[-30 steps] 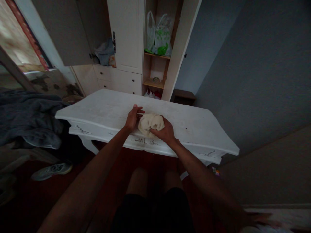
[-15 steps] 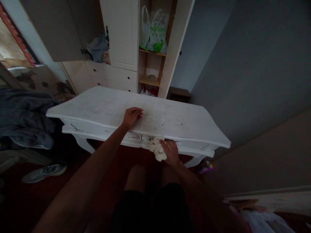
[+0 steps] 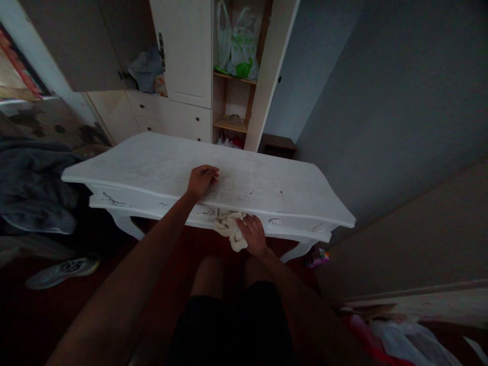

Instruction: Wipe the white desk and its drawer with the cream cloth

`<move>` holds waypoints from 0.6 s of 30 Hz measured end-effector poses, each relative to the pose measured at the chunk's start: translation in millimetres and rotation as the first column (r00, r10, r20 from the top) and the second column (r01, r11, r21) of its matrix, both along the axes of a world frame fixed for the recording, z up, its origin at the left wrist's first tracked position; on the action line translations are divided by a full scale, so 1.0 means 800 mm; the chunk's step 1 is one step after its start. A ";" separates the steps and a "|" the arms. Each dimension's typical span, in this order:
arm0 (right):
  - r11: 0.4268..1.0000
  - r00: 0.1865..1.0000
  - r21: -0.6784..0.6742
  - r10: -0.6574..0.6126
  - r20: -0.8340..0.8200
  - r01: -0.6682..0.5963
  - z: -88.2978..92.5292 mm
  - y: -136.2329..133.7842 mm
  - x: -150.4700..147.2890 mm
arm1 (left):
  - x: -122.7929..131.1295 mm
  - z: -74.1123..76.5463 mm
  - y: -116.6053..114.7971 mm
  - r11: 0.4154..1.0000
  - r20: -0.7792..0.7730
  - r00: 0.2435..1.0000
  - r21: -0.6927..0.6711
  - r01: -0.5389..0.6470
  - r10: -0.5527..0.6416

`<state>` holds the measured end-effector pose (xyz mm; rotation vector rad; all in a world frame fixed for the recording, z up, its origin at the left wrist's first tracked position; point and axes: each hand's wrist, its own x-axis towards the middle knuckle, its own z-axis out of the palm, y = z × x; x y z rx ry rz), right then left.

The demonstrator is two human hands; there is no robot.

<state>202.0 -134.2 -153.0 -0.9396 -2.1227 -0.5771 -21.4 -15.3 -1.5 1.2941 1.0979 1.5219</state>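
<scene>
A white desk [image 3: 267,175] with a smudged, worn top and carved drawer fronts stands before my knees. My left hand [image 3: 202,181] rests its side on the desktop near the front edge, fingers loosely bent and apart, holding nothing. In my right hand [image 3: 254,235] is a bunched cream cloth [image 3: 232,231], pressed against the desk's front, just below the top's edge. The cloth covers part of the middle drawer front. To the right of the hand a pale carved knob [image 3: 275,222] shows. Two small dark specks lie on the desktop.
Behind the desk is a white wardrobe [image 3: 186,56] with open doors and a plastic bag [image 3: 243,53] on a shelf. Grey fabric [image 3: 34,183] is heaped at left, above a shoe [image 3: 63,273]. A wall [image 3: 400,142] closes the right side; plastic bags [image 3: 407,343] lie lower right.
My right hand and the cloth have moved left along the desk front, uncovering the knob at right. My left hand stays on the desktop. The whole view has shifted slightly.
</scene>
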 end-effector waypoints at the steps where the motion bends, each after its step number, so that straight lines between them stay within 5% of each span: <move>1: 1.000 1.000 -0.012 0.010 -0.006 -0.010 -0.003 -0.002 0.008 | 0.000 0.000 0.000 1.000 0.005 1.000 -0.004 0.002 -0.002; 12: 0.988 0.994 -0.145 0.063 0.085 -0.050 -0.010 -0.041 0.122 | 0.001 0.006 -0.002 1.000 0.006 1.000 -0.020 -0.002 0.002; 18: 0.980 0.984 -0.106 -0.163 0.078 0.171 -0.003 -0.074 0.225 | -0.001 0.001 0.004 1.000 -0.022 1.000 -0.014 0.010 -0.010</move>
